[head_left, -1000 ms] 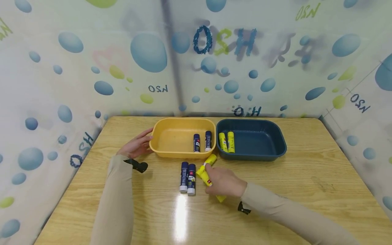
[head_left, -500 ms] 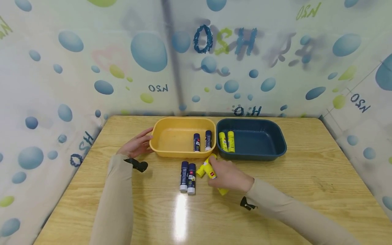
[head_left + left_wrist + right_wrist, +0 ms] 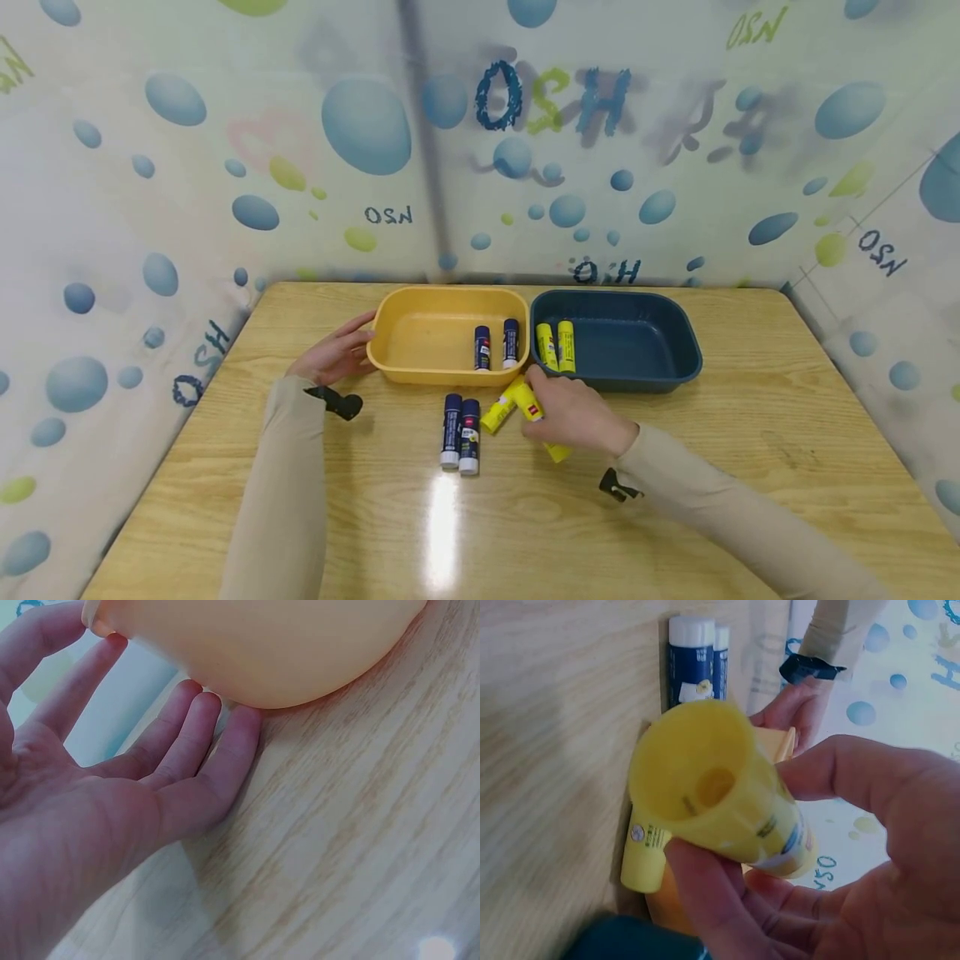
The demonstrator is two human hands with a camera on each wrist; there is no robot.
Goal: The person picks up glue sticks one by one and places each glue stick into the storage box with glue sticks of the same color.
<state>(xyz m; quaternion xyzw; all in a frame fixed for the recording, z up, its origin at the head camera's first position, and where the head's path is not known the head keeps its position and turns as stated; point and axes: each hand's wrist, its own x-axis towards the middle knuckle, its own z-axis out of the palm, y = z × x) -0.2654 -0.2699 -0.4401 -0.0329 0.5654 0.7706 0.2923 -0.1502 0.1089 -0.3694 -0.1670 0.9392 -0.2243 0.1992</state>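
Observation:
My right hand (image 3: 577,414) pinches a yellow glue stick (image 3: 530,402) above the table, in front of the two bins. In the right wrist view this glue stick (image 3: 705,787) is tilted, its hollow end facing the camera. A second yellow glue stick (image 3: 498,414) lies on the table just left of it. Two dark blue glue sticks (image 3: 460,435) with white ends lie side by side further left. My left hand (image 3: 330,357) touches the left end of the yellow-orange bin (image 3: 420,377); in the left wrist view its relaxed fingers (image 3: 199,735) rest against the bin wall.
Two dark blue glue sticks (image 3: 495,346) lie inside the yellow-orange bin. Beside it on the right, a navy bin (image 3: 637,385) holds two yellow glue sticks (image 3: 557,347). Both bins stand near the table's (image 3: 750,467) back edge, before a patterned wall covering (image 3: 637,167).
My right hand has moved right and away from me toward the navy bin, carrying the yellow glue stick. The left hand has stayed at the yellow-orange bin.

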